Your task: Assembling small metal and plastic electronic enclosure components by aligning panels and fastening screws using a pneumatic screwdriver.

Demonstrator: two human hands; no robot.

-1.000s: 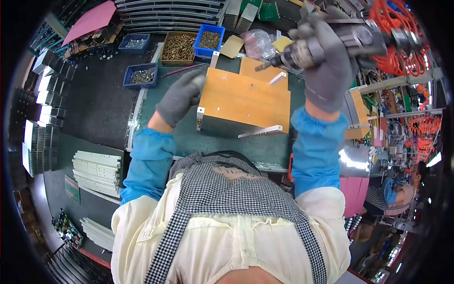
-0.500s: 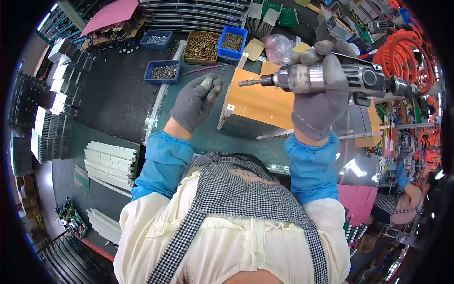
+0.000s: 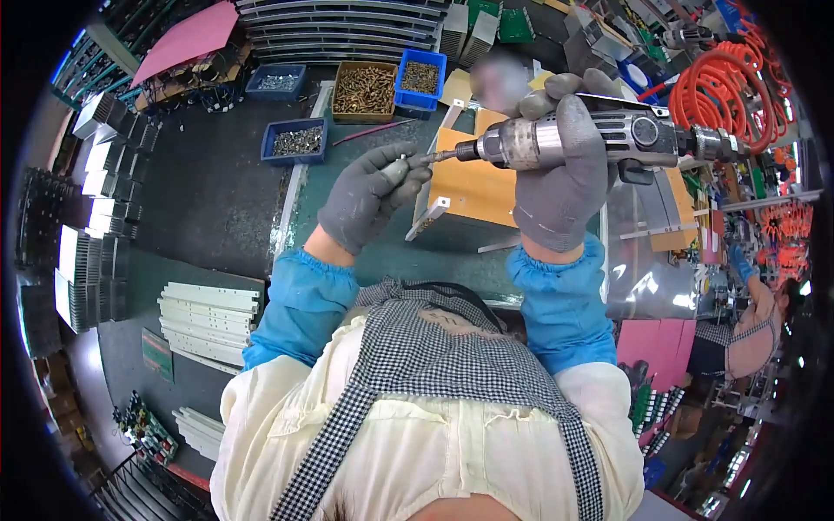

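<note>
A silver and black pneumatic screwdriver [image 3: 621, 139] lies level in my right hand [image 3: 565, 178], the grey-gloved fingers wrapped round its body. Its bit [image 3: 441, 156] points left and meets the fingertips of my left hand [image 3: 369, 193]. That gloved hand is closed in a pinch at the bit's tip; what it pinches is small and mostly hidden by the fingers. Beneath the tool, an orange-yellow panel [image 3: 473, 181] with pale metal end brackets [image 3: 429, 217] rests on the green bench.
Blue bins [image 3: 295, 141] and a brown box [image 3: 361, 91] hold small metal fasteners at the back. A pink rod [image 3: 373, 130] lies before them. A red coiled hose [image 3: 725, 95] hangs at the right. White strips [image 3: 208, 321] are stacked at left. Another person [image 3: 754, 334] works far right.
The screwdriver has moved left and slightly down in my right hand. My left hand has shifted right, so its fingertips now meet the bit, which was apart from them before.
</note>
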